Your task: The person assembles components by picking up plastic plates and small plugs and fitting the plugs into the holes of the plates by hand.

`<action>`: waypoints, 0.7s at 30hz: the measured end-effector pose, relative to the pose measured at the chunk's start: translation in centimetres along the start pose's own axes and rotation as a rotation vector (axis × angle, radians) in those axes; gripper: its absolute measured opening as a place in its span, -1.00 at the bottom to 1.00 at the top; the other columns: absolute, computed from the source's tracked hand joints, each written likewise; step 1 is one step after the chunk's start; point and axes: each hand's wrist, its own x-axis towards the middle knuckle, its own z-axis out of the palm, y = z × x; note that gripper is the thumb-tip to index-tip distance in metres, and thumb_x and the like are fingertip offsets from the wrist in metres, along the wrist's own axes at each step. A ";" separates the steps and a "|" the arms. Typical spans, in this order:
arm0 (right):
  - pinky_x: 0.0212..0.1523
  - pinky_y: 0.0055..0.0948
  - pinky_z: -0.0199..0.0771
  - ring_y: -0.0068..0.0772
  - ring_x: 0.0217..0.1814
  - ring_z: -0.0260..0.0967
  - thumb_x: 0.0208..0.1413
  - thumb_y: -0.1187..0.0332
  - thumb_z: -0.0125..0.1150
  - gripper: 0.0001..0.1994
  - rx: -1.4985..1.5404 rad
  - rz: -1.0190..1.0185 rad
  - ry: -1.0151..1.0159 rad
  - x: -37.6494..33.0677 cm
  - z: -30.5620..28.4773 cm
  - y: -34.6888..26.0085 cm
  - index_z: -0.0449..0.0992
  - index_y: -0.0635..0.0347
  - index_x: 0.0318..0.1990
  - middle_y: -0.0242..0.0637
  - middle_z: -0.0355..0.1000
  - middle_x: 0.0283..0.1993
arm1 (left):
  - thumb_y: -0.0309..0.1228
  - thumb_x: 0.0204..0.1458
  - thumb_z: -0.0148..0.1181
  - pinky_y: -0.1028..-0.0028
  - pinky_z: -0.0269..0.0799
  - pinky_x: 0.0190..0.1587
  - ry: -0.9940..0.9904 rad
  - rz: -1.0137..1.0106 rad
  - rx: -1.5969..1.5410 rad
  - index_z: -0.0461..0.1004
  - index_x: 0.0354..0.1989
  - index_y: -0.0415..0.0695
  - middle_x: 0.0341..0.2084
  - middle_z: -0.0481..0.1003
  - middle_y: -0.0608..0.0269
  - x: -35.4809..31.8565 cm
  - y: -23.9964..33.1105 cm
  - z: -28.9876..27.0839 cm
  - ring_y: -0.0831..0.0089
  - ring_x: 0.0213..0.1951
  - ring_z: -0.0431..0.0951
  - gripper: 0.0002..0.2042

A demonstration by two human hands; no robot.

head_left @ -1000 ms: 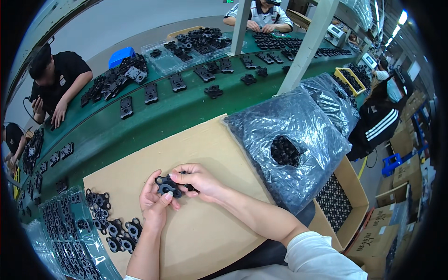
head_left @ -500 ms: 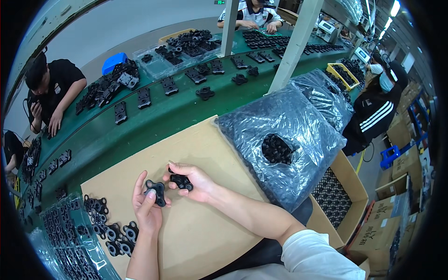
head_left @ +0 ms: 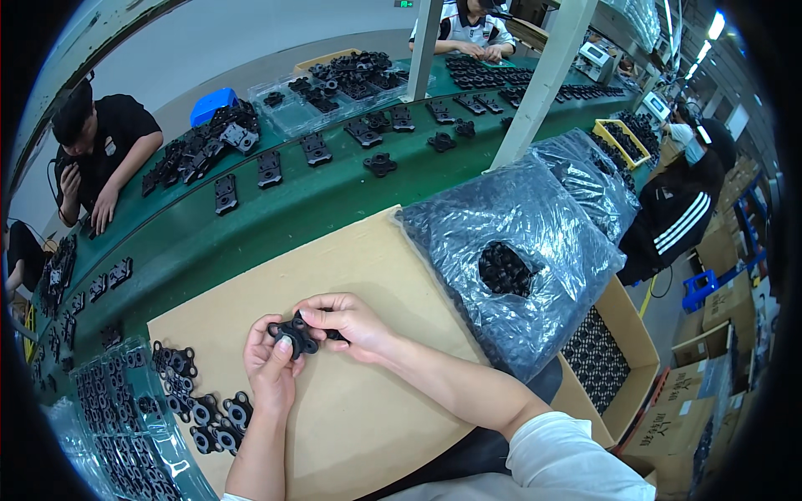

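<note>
My left hand grips a black lobed plastic part with a round middle, its thumb lying across the face. Against the part's upper right lobe, the thumb and forefinger of my right hand are pinched. Whatever sits in that pinch is too small to make out. More black pieces show in the curled fingers of my right hand, mostly hidden. Both hands are above a tan cardboard sheet. Left of my left forearm, several similar lobed parts with grey rings lie on the sheet.
A clear plastic bag of small black pieces, torn open on top, lies to the right. Beyond the sheet runs a green conveyor carrying black parts. A metal post rises behind the bag. Trays of parts stand left. Co-workers sit along the line.
My hands have come together: the right pinch now meets the lobed part. That part has turned in my left hand to show its lobes. The whole view has shifted slightly.
</note>
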 end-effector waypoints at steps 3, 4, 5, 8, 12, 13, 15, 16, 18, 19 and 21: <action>-0.72 -0.75 0.04 -0.67 -0.47 0.22 0.14 0.44 0.12 -0.87 -0.218 -0.063 0.093 -0.5 0.8 -0.1 0.52 0.27 -0.22 -0.32 0.37 -0.40 | -0.56 -0.02 0.14 0.71 0.15 -0.68 0.044 0.019 0.005 0.26 0.02 -0.22 -0.39 0.43 0.19 -0.3 -0.1 0.0 0.59 -0.62 0.31 -0.60; -0.71 -0.75 0.05 -0.67 -0.47 0.22 0.13 0.45 0.12 -0.88 -0.292 -0.085 0.126 -0.6 1.0 -0.1 0.53 0.28 -0.24 -0.31 0.37 -0.41 | -0.56 -0.02 0.14 0.71 0.15 -0.68 0.057 0.024 0.005 0.26 0.02 -0.22 -0.39 0.43 0.19 -0.4 -0.1 0.0 0.59 -0.62 0.30 -0.61; -0.71 -0.75 0.05 -0.67 -0.47 0.22 0.13 0.45 0.12 -0.88 -0.302 -0.087 0.116 -0.2 1.0 -0.1 0.53 0.28 -0.24 -0.31 0.37 -0.41 | -0.56 -0.02 0.14 0.71 0.15 -0.68 0.058 0.037 0.002 0.26 0.02 -0.22 -0.39 0.43 0.19 -0.2 -0.1 -0.1 0.59 -0.62 0.30 -0.61; -0.67 -0.75 0.09 -0.68 -0.54 0.19 0.11 0.46 0.15 -0.89 -0.743 -0.513 0.089 0.5 0.5 1.6 0.54 0.30 -0.28 -0.33 0.37 -0.46 | -0.57 -0.01 0.13 0.71 0.15 -0.68 0.067 0.037 0.045 0.28 0.00 -0.23 -0.39 0.42 0.21 -0.2 -0.3 -0.9 0.60 -0.62 0.29 -0.64; -0.64 -0.75 0.13 -0.68 -0.59 0.16 0.09 0.46 0.18 -0.89 -0.808 -0.681 0.101 0.5 0.5 1.5 0.54 0.32 -0.29 -0.35 0.36 -0.52 | -0.58 -0.01 0.12 0.71 0.15 -0.69 0.077 0.005 0.061 0.30 0.00 -0.23 -0.40 0.42 0.21 -0.1 0.0 -0.5 0.61 -0.62 0.29 -0.65; -0.63 -0.76 0.14 -0.68 -0.61 0.15 0.08 0.46 0.19 -0.89 -0.770 -0.697 0.104 0.5 0.7 1.3 0.54 0.33 -0.29 -0.36 0.35 -0.54 | -0.58 -0.01 0.12 0.71 0.15 -0.69 0.080 -0.002 0.063 0.30 0.00 -0.23 -0.40 0.42 0.22 -0.1 0.1 -0.4 0.61 -0.62 0.29 -0.64; -0.62 -0.76 0.14 -0.68 -0.63 0.14 0.08 0.46 0.20 -0.88 -0.725 -0.717 0.101 0.5 1.4 1.4 0.54 0.34 -0.29 -0.37 0.34 -0.56 | -0.58 -0.01 0.12 0.71 0.15 -0.69 0.086 -0.002 0.073 0.30 0.00 -0.23 -0.40 0.42 0.22 0.0 0.2 -0.6 0.61 -0.62 0.29 -0.64; -0.62 -0.76 0.14 -0.69 -0.63 0.14 0.07 0.47 0.21 -0.89 -0.638 -0.628 0.134 0.5 2.0 1.1 0.54 0.34 -0.29 -0.37 0.34 -0.57 | -0.58 -0.02 0.12 0.71 0.16 -0.69 0.078 0.008 0.070 0.30 0.00 -0.24 -0.40 0.42 0.22 0.4 0.3 -0.7 0.60 -0.62 0.30 -0.64; -0.63 -0.77 0.12 -0.70 -0.64 0.14 0.05 0.48 0.22 -0.90 -0.477 -0.433 0.201 -0.7 2.9 0.2 0.54 0.34 -0.30 -0.38 0.32 -0.60 | -0.58 -0.02 0.12 0.71 0.17 -0.69 0.069 0.021 0.049 0.29 0.01 -0.25 -0.40 0.42 0.23 0.4 -0.3 -0.5 0.60 -0.61 0.30 -0.63; -0.63 -0.77 0.11 -0.70 -0.65 0.13 0.04 0.49 0.23 -0.90 -0.399 -0.337 0.233 -0.9 3.0 0.0 0.54 0.34 -0.30 -0.38 0.32 -0.61 | -0.58 -0.03 0.12 0.71 0.17 -0.68 0.062 0.028 0.036 0.29 0.02 -0.25 -0.40 0.42 0.23 0.5 -0.4 -0.5 0.60 -0.61 0.30 -0.62; -0.64 -0.77 0.10 -0.70 -0.65 0.13 0.04 0.50 0.22 -0.90 -0.373 -0.272 0.208 -1.2 2.5 -0.4 0.54 0.34 -0.31 -0.38 0.31 -0.62 | -0.58 -0.03 0.13 0.71 0.17 -0.68 0.039 0.043 0.027 0.29 0.02 -0.25 -0.40 0.42 0.22 0.4 -0.5 -0.7 0.60 -0.60 0.30 -0.61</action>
